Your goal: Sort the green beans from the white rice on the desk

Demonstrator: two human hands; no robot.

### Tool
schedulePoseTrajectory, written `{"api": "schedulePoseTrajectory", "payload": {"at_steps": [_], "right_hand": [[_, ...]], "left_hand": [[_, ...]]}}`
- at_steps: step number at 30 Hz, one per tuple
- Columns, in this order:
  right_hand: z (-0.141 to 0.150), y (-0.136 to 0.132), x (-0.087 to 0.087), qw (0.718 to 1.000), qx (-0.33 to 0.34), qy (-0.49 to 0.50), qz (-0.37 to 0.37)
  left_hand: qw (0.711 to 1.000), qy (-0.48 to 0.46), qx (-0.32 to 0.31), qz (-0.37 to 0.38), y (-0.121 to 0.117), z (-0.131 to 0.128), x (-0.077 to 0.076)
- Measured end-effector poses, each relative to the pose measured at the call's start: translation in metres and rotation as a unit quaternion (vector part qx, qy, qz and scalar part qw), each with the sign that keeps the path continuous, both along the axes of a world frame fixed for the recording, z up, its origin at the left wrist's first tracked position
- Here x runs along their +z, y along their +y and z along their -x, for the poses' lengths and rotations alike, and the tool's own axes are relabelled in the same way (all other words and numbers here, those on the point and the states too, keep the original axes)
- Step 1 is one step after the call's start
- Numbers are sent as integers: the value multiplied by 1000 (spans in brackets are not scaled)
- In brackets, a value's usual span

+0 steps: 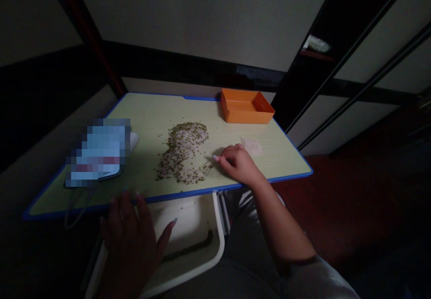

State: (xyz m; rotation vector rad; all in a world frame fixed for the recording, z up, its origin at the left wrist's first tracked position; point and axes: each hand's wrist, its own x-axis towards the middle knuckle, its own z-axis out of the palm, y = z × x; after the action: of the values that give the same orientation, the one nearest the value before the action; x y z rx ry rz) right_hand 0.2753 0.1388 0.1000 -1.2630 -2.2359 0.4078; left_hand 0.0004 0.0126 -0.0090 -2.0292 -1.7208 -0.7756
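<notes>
A mixed pile of pale grains and small green beans [183, 148] lies spread over the middle of the pale table [151, 108]. My right hand [237, 162] is closed just right of the pile, its thumb and fingers pinched together. Faint thin lines show between its fingertips and the pile's lower edge; what makes them is too dim to name. Behind that hand sits a small separate heap of pale grains [251, 146]. My left hand [129, 227] has its fingers spread at the table's front edge, above a white bin [220, 240], and holds nothing.
An orange open box [249, 106] stands at the back right of the table. On the left lies a blurred-out device [101, 151] with a cable [81, 209]. Dark green bits [191, 249] line the white bin's inside. Cabinet panels [202, 20] rise behind the table.
</notes>
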Motion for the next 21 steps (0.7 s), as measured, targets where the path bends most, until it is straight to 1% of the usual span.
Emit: {"api": "schedulePoseTrajectory", "payload": {"at_steps": [4,9,14,17,21], "right_hand": [[0,0,0,1000,12,-3,-1],[3,1,-1,999,31,-20,-4],[4,2,-1,999,32,-26,-11],[4,1,-2,999,25,-28,-12],[3,1,-1,1000,-4,-29,-8]], "left_hand": [[1000,5,-9,2,1,5,-2],[1000,6,-6,8,1,2,1],[1000,-1,-2,-5,2,0,1],[1000,2,-1,-1,2,1,0],[1000,8,-4,9,1,3,0]]}}
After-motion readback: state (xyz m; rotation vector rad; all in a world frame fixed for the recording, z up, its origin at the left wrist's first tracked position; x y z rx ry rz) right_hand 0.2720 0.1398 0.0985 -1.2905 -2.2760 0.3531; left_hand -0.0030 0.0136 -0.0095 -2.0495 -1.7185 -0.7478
